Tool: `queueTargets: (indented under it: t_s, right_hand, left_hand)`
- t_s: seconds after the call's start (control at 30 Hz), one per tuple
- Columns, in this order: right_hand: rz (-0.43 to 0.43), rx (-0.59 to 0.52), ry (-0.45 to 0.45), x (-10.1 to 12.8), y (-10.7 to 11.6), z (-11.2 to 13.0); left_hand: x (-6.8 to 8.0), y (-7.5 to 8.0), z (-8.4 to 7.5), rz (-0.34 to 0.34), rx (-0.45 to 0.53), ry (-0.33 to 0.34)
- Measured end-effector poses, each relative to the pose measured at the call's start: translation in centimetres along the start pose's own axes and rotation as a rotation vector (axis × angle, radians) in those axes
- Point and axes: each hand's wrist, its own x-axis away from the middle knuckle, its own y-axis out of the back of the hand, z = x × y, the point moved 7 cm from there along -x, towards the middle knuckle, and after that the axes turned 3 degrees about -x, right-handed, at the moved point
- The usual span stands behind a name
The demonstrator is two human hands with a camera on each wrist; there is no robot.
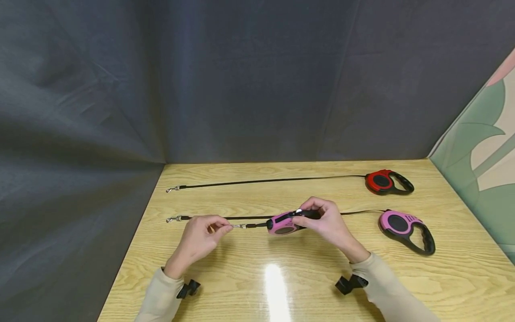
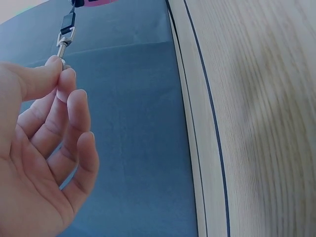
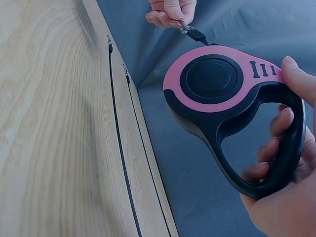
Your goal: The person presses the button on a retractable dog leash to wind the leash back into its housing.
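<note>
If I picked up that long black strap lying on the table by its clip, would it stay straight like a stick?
Probably not. The black strap looks thin and flat like tape, so it would likely droop. Its metal clip is small, so that end seems light. The red leash case would probably stay put and anchor the far end.

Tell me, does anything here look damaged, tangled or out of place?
Nothing stands out. The red leash and a pink leash lie on the table with cords pulled straight. The right hand holds a third, pink leash; the left hand pinches its clip.
</note>
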Motion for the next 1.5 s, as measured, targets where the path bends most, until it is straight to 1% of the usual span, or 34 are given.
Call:
queueTargets:
  t_s: [0.33, 0.7, 0.87, 1.03, 1.13, 1.23, 1.37, 1.43, 1.5]
  right_hand:
    - [0.005, -0.003, 0.014, -0.1, -0.7, 0.3]
    - [0.003, -0.011, 0.004, -0.1, -1.1, 0.3]
    - [-0.003, -0.018, 0.001, -0.1, -1.1, 0.2]
    - [-0.015, -0.034, -0.005, -0.2, -1.1, 0.1]
    - [-0.027, -0.059, 0.003, -0.2, -1.2, 0.0]
    - [-0.036, -0.103, 0.015, -0.3, -1.2, -0.1]
    - [-0.027, -0.175, 0.015, -0.3, -1.6, -0.2]
    - [-0.015, -0.221, 0.007, -0.3, -1.8, -0.3]
    - [-0.008, -0.268, -0.001, -0.3, -2.0, -0.4]
  left_hand:
    - [-0.2, -0.2, -0.6, -0.001, 0.015, -0.019]
    - [-0.3, -0.6, -1.1, 0.009, 0.029, -0.065]
    - [-0.3, -0.9, -1.1, 0.022, 0.035, -0.067]
    - [-0.3, -1.5, -1.6, 0.055, 0.024, -0.096]
    - [-0.4, -2.1, -2.1, 0.086, 0.012, -0.105]
    - [-0.6, -3.0, -2.3, 0.128, 0.018, -0.087]
    - [-0.6, -4.2, -2.4, 0.187, 0.044, -0.063]
    - [-0.6, -4.6, -2.7, 0.191, 0.066, -0.076]
    - [-0.7, -4.8, -3.0, 0.173, 0.107, -0.091]
